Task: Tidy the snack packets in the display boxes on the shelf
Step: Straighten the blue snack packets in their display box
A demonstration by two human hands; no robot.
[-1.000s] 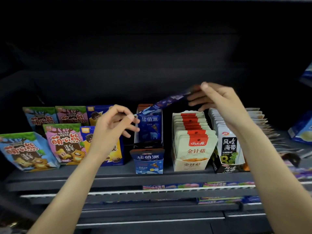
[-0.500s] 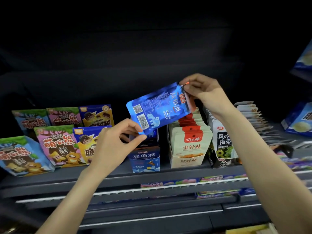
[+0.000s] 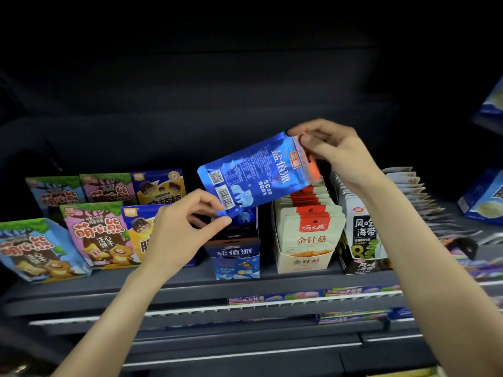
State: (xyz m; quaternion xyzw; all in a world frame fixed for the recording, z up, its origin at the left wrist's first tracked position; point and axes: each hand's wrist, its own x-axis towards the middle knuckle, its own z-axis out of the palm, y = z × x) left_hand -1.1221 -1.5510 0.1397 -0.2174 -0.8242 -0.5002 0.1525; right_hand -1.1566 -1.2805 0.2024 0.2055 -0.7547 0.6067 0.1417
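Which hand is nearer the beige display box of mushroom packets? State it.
Right. The right hand hovers above the beige display box's back rows, pinching the blue packet's top; the left hand is off to its left, past the blue box.

The dark grey shelf [image 3: 174, 281] carries a row of snacks. At the left stand bear-biscuit bags — a blue bag [image 3: 35, 248] in front and a pink bag [image 3: 99, 235] beside it, with more of them behind. In the middle stands a blue display box [image 3: 236, 258]. Just right of it is a beige display box [image 3: 306, 240] full of upright packets, then a black seaweed box [image 3: 363, 243] — also filled. Further right, flat packets [image 3: 424, 202] lie fanned out.
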